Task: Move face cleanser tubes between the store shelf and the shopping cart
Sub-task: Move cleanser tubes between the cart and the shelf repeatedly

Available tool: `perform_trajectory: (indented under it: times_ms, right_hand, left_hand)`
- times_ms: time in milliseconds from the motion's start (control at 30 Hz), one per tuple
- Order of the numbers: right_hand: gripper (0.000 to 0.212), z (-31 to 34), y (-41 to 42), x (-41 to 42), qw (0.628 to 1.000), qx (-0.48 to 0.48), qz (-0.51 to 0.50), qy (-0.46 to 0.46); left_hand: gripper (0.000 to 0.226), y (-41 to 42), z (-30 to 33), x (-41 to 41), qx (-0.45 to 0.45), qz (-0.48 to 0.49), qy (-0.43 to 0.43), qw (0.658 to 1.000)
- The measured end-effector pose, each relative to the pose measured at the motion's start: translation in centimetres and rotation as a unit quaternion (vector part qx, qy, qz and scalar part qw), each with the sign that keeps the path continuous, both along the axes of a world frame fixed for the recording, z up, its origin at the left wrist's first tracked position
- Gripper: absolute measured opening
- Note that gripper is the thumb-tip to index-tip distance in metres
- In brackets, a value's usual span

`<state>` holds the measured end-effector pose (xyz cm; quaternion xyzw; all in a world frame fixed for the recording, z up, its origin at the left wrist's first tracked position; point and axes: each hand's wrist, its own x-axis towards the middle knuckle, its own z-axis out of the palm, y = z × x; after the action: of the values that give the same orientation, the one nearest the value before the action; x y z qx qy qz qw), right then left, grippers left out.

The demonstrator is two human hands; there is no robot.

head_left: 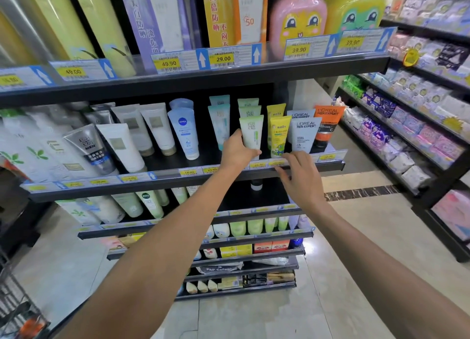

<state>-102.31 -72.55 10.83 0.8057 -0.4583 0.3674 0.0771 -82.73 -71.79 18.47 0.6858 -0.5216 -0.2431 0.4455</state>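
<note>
My left hand (237, 152) grips a pale green and white cleanser tube (252, 132) that stands upright at the front of the middle shelf (178, 180). Two more green tubes (249, 108) stand behind it. My right hand (300, 174) hovers just right of it, fingers spread, near the shelf's price rail and below a yellow tube (279, 138). Only a corner of the shopping cart (15, 305) shows, at the bottom left.
On the same shelf stand a Nivea tube (184, 132), grey L'Oreal tubes (304, 134), an orange tube (328, 120) and white tubes (122, 145). Sunscreen boxes fill the shelf above. Another shelving unit (412, 140) lines the right side of the tiled aisle (356, 249).
</note>
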Motion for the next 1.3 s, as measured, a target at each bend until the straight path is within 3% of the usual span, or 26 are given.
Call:
perform_trajectory:
  times_ms: [500, 667, 833, 1067, 1300]
  right_hand:
    - [0.043, -0.1, 0.8, 0.0, 0.998, 0.066, 0.004, -0.016]
    - [0.045, 0.1, 2.8, 0.0, 0.996, 0.085, 0.007, -0.02]
    - [0.038, -1.3, 8.2, 1.9, 0.992, 0.107, 0.065, 0.004]
    - [0.042, -4.1, 17.9, 8.4, 0.956, 0.217, 0.178, 0.081]
    - [0.034, -4.8, 27.1, 17.2, 0.921, 0.21, 0.303, 0.121]
  left_hand:
    - [0.061, 0.6, 0.3, 0.2, 0.015, -0.021, -0.029, 0.999]
    - [0.07, 3.3, 0.3, 1.1, -0.005, 0.0, 0.002, 1.0]
    - [0.054, 11.4, -1.4, 2.4, -0.053, 0.027, -0.066, 0.996]
    - [0.046, 25.9, -8.9, 7.1, 0.088, 0.103, -0.187, 0.973]
    - [0.041, 39.2, -12.1, 13.5, 0.161, 0.216, -0.18, 0.946]
